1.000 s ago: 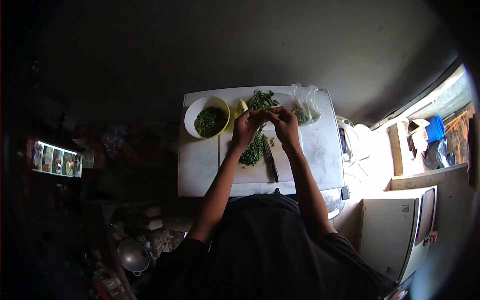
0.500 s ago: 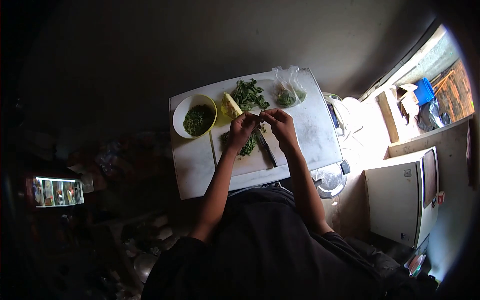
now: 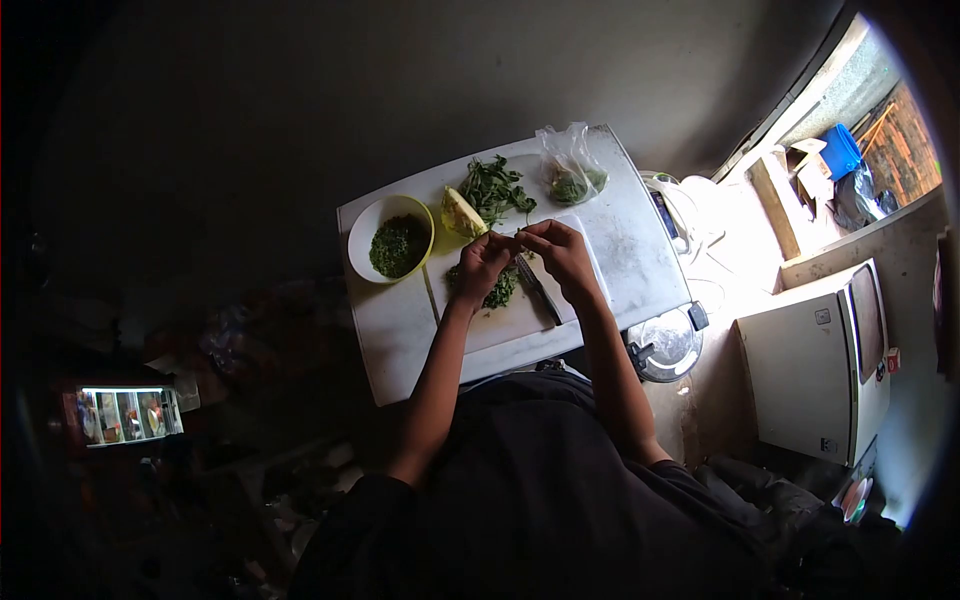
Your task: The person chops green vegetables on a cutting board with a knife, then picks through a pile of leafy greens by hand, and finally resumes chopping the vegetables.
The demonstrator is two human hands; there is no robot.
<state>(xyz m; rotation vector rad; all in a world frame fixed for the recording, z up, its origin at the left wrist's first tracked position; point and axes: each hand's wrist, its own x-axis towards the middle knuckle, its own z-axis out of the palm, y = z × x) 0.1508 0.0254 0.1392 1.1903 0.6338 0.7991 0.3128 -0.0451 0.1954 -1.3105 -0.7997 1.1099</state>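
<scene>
My left hand (image 3: 484,266) and my right hand (image 3: 562,258) meet at the fingertips above a white cutting board (image 3: 482,328). Both are closed in a pinch, and whatever lies between the fingers is too small to make out. Beneath my left hand is a heap of chopped green herbs (image 3: 501,292). A dark-handled knife (image 3: 540,292) lies on the board between my forearms. Just beyond my hands are a pale yellow-green wedge (image 3: 461,214), perhaps cabbage, and a bunch of leafy greens (image 3: 490,188).
A bowl (image 3: 363,236) of chopped greens stands at the left of the white table (image 3: 645,270). At the far right sits a clear plastic bag (image 3: 572,168) with greens inside. A lidded pot (image 3: 672,345) is beside the table, and a white fridge (image 3: 797,375) stands farther right.
The whole view has tilted slightly with my head. My hands stay pinched together over the board, with only a slight shift of the fingers.
</scene>
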